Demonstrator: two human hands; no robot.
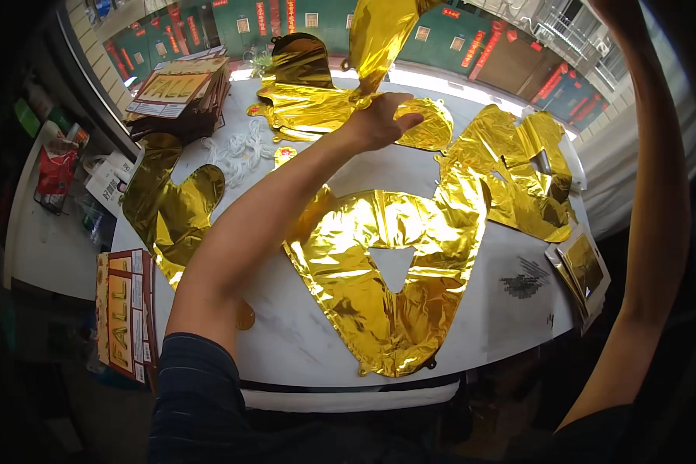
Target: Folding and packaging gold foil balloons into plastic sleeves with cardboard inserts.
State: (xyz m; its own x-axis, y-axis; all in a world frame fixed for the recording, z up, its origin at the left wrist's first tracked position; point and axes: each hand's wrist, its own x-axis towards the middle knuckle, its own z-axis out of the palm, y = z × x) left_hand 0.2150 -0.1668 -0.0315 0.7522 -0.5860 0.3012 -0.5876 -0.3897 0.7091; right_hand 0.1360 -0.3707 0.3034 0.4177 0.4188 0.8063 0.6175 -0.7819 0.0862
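Note:
My left hand [380,124] reaches across the table, its thumb and a finger stretched out and apart. Right at its knuckles is the narrow lower end of a gold foil balloon [383,39], which hangs upright and runs out of the top edge. Whether the hand touches it I cannot tell. My right forearm [656,155] is raised high on the right, with the hand beyond the top edge. Below my left hand lies a large flat A-shaped gold foil balloon [356,309], with a triangular hole and small tabs at its tip.
More flat gold foil balloons lie left [179,197], far [309,108] and right [510,170] on the white table [301,340]. White string [243,147] is heaped near stacked printed packages [178,89]. Another package pile [124,317] stands front left; clear-sleeved packs [584,271] sit at the right edge.

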